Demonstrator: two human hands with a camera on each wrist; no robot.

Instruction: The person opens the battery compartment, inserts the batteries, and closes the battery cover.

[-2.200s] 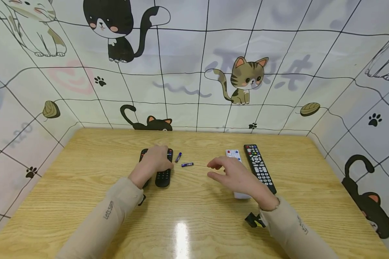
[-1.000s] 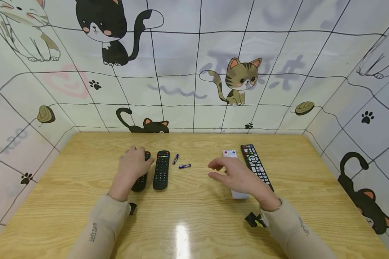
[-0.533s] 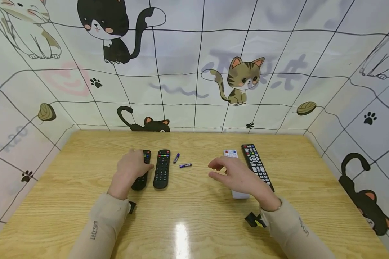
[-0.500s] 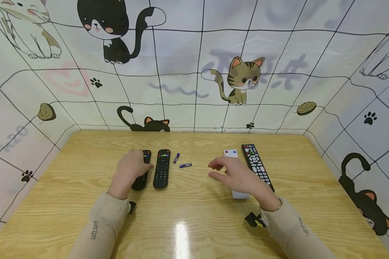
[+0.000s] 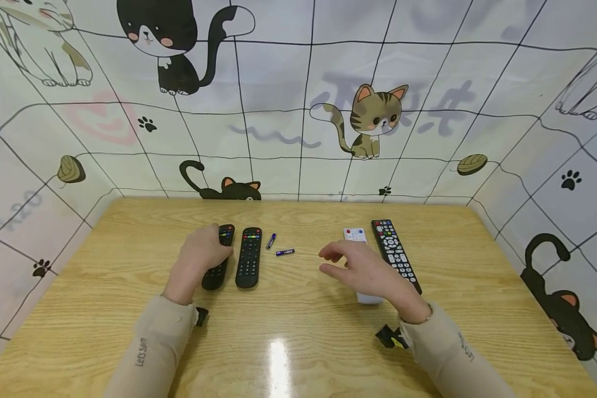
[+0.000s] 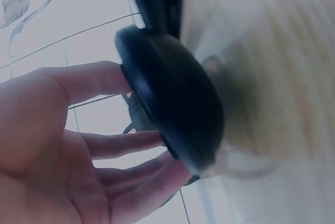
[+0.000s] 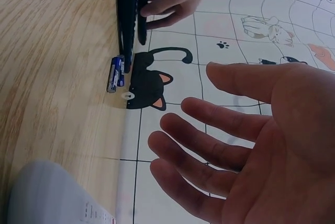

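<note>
My left hand (image 5: 199, 254) grips the leftmost black remote control (image 5: 216, 276), thumb on one side and fingers on the other. In the left wrist view this remote (image 6: 172, 93) is blurred, and the right wrist view shows it slightly raised from the table. Just right of it lies a second black remote (image 5: 249, 260), apart from the hand. Two small blue batteries (image 5: 285, 252) lie beside that one. Holding nothing, my right hand (image 5: 360, 268) hovers with loosely bent fingers over a white remote (image 5: 355, 234), hiding its middle.
A longer black remote (image 5: 395, 251) with white buttons lies slanted at the right, partly behind the right hand. The wooden table (image 5: 298, 331) ends at a wall covering (image 5: 278, 132) printed with cats, which also rises on both sides.
My left hand has left the second black remote, moved left and gripped the leftmost one, whose far end has since shifted slightly up and right. The right hand stays nearly still.
</note>
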